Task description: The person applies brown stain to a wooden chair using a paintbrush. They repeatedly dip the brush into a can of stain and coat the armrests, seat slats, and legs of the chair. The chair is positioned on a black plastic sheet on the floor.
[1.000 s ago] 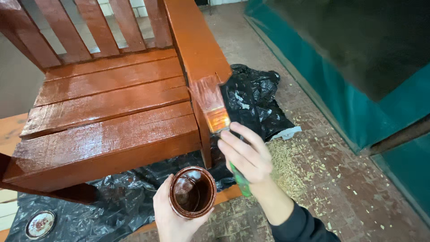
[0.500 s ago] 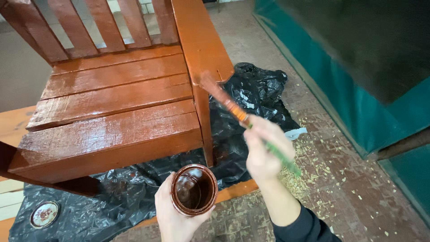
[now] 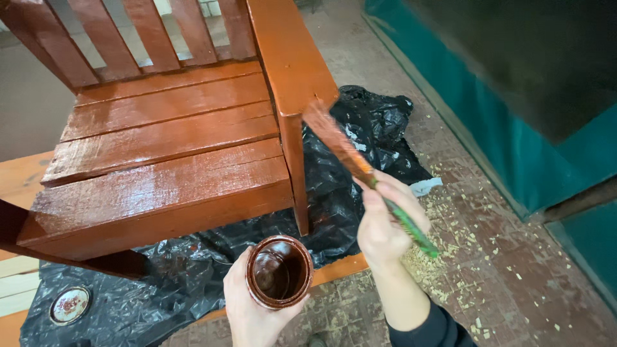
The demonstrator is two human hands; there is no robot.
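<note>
With the right hand (image 3: 382,225) clenched on the paintbrush (image 3: 366,173) and the left hand (image 3: 247,308) grasping the jar (image 3: 279,271), stroke the armrest (image 3: 289,54) edge lightly along the grain.

A floor (image 3: 514,257) of worn reddish-brown brick fills the right and lower part of the frame, strewn with pale wood shavings (image 3: 443,257) at right of centre. A crumpled black plastic sheet (image 3: 360,167) lies spread on it from the lower left up to the middle, with a round lid (image 3: 69,304) on it at lower left. A freshly stained wooden chair (image 3: 173,154) stands on the sheet at upper left.
</note>
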